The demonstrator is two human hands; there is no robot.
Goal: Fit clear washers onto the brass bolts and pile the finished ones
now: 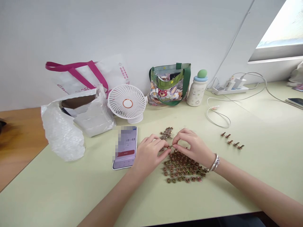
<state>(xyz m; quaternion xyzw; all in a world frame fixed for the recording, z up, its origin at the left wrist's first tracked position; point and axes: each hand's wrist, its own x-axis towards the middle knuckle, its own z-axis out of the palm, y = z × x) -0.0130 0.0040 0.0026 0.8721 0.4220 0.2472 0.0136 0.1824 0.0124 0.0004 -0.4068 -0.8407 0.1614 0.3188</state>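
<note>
A small brass-coloured bolt point(170, 146) is pinched between my two hands. My left hand point(149, 152) grips its left end with thumb and fingers, and my right hand point(193, 145) closes thumb and fingertips on the other end. Below my fingers, many coppery round-headed pieces point(181, 169) stand close together in rows, partly hidden by my right hand. Behind my fingertips lies a loose heap of small metal bolts point(167, 132). Off to the right, several bolts point(230, 142) lie in a slanting line, apart from the others.
Left of my left hand lies a lit phone point(125, 148). Along the wall are a bubble-wrap package point(65, 135), a white fan point(127, 104), a printed green-trimmed bag point(169, 85) and a bottle point(197, 91). A power strip point(230, 90) with a trailing white cable point(221, 118) is at back right.
</note>
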